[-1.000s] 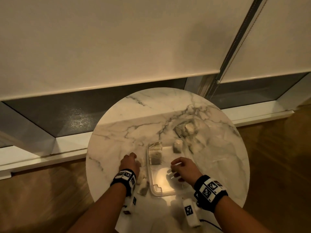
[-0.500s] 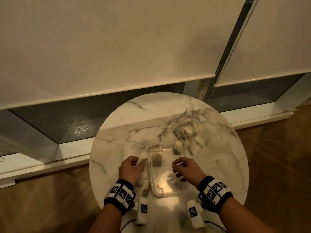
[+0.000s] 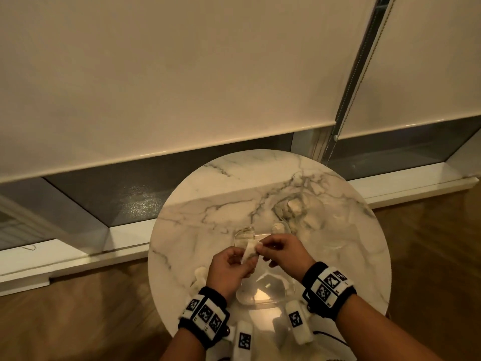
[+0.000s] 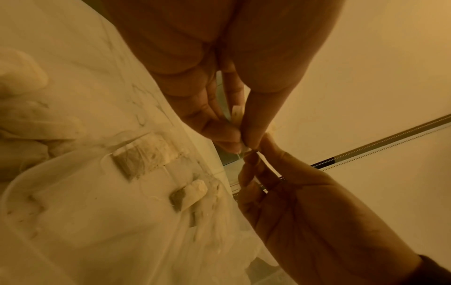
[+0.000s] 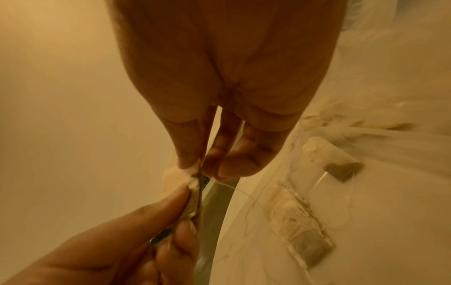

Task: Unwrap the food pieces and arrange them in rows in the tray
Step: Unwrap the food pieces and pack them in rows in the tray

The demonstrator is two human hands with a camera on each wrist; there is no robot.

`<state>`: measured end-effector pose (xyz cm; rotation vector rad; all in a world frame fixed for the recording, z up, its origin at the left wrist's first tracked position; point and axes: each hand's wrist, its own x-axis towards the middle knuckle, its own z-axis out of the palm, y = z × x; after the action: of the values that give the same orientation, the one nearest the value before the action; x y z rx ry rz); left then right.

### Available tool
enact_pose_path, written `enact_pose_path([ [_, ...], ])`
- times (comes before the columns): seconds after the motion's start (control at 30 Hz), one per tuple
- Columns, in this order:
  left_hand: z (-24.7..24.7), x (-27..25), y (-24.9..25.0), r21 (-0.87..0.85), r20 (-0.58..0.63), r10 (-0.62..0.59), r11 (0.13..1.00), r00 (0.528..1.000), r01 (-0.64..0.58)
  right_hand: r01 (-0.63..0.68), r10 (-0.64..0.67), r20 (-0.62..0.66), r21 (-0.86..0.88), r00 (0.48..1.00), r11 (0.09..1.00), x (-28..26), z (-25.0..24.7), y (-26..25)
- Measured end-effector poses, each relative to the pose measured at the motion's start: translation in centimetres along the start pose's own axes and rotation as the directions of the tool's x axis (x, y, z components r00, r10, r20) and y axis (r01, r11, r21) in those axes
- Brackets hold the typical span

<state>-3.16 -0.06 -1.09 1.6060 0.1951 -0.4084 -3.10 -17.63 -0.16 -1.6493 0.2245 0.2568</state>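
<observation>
Under wrist cameras, two teabags [image 4: 144, 154] visible.

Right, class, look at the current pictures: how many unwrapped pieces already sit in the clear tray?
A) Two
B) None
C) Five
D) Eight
A: the left wrist view shows two pieces in the clear tray, a larger piece and a smaller piece, while the left hand and the right hand both pinch a wrapped piece above it.

dim warm light | wrist views amber, soft | glare on tray [image 3: 263, 295]
</observation>
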Motion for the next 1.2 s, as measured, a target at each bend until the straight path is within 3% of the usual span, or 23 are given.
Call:
enact_pose_path([
  [0.1, 0.8, -0.3, -0.3, 0.038, 0.000, -0.033, 0.999, 0.999, 0.033, -0.012, 0.014, 0.056, -0.042, 0.998, 0.999, 0.1, -1.3, 0.3],
  [0.17, 1.1, -0.3, -0.9, 0.132, -0.063, -0.077, 0.988, 0.995, 0.085, -0.033, 0.035, 0.064, -0.043, 0.997, 0.999, 0.2, -2.1, 0.5],
  [0.23, 0.8, 0.0, -2.3, 0.310, -0.170, -0.071, 0.943, 0.983, 0.121, -0.054, 0.053, -0.045, -0.019, 0.998, 0.998, 0.7, -3.1, 1.0],
  [0.33, 0.3, 0.1, -4.5, 0.594, -0.231, -0.014, 0.790, 0.973, 0.152, -0.051, 0.030, -0.257, -0.075, 0.966, 0.996, 2.2, -4.9, 2.5],
  [0.43, 0.5, -0.5, -5.7, 0.687, -0.269, 0.004, 0.702, 0.963, 0.189, -0.090, 0.067, -0.099, -0.250, 0.993, 0.964, 2.9, -5.6, 4.0],
  [0.5, 1.0, -0.6, -5.8, 0.689, -0.259, 0.064, 0.711, 0.964, 0.138, -0.121, 0.112, -0.049, -0.288, 0.993, 0.950, 2.9, -5.7, 4.5],
  [0.6, 2.4, -0.6, -5.0, 0.600, -0.195, 0.075, 0.798, 0.978, 0.058, -0.123, 0.118, -0.033, -0.284, 0.992, 0.951, 2.8, -5.7, 5.0],
  [0.8, 6.0, 1.4, -2.5, 0.505, -0.040, 0.056, 0.863, 0.998, -0.028, 0.015, 0.038, 0.135, -0.371, 0.990, 0.929, 3.0, -6.1, 5.6],
  [0.9, 7.2, 3.1, -1.9, 0.520, -0.026, 0.052, 0.854, 0.998, -0.031, 0.045, 0.016, 0.168, -0.352, 0.986, 0.935, 3.2, -6.7, 5.4],
  [1.03, 8.7, 4.8, -1.7, 0.509, -0.084, 0.017, 0.860, 0.996, 0.029, 0.013, 0.011, 0.064, -0.365, 0.998, 0.931, 3.5, -7.7, 5.7],
  [1.13, 9.5, 6.3, -2.1, 0.545, -0.156, -0.033, 0.831, 0.987, 0.114, -0.064, 0.049, -0.044, -0.503, 0.998, 0.862, 3.8, -8.7, 6.6],
  [1.2, 9.9, 7.3, -2.5, 0.584, -0.187, -0.062, 0.795, 0.980, 0.162, -0.126, 0.123, -0.045, -0.573, 0.991, 0.810, 4.0, -9.3, 7.1],
])
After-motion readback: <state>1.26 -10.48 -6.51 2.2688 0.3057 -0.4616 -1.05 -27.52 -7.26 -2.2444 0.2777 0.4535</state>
